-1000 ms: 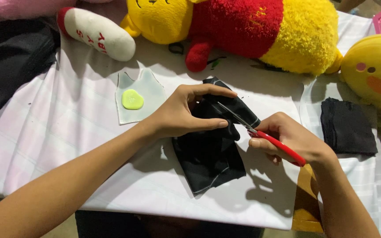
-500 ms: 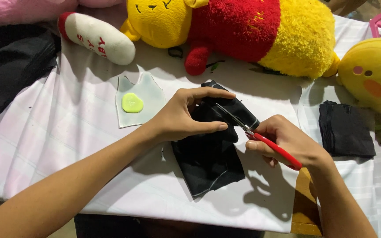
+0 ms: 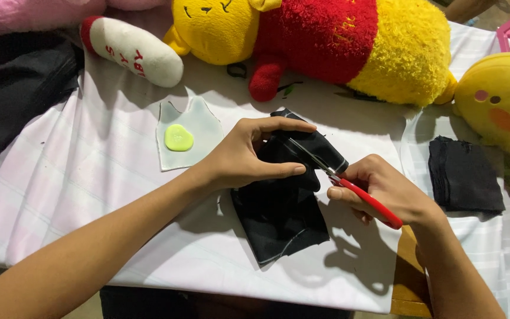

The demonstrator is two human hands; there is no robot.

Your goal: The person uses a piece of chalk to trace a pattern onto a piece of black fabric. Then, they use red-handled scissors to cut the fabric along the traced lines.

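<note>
Little has shifted since earlier: left hand (image 3: pixel 240 156) still pinches the black fabric piece (image 3: pixel 281 204) below the yellow plush bear (image 3: pixel 332 41); right hand (image 3: pixel 379 189) stays closed on red-handled scissors (image 3: pixel 340 177). Keeping fabric taut would likely steady the cut.

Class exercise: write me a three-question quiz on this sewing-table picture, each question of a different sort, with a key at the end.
1. True or false: the right hand holds red-handled scissors whose blades meet the black fabric.
2. Which hand pinches the black fabric near its top edge? A) left hand B) right hand C) neither
3. Fill in: the small lime-green piece lies on a pale ____-shaped cutout.

Key: 1 true; 2 A; 3 vest. Also in view: a yellow and red plush toy behind the work and a folded black stack to the right, both on the white cloth.
</note>
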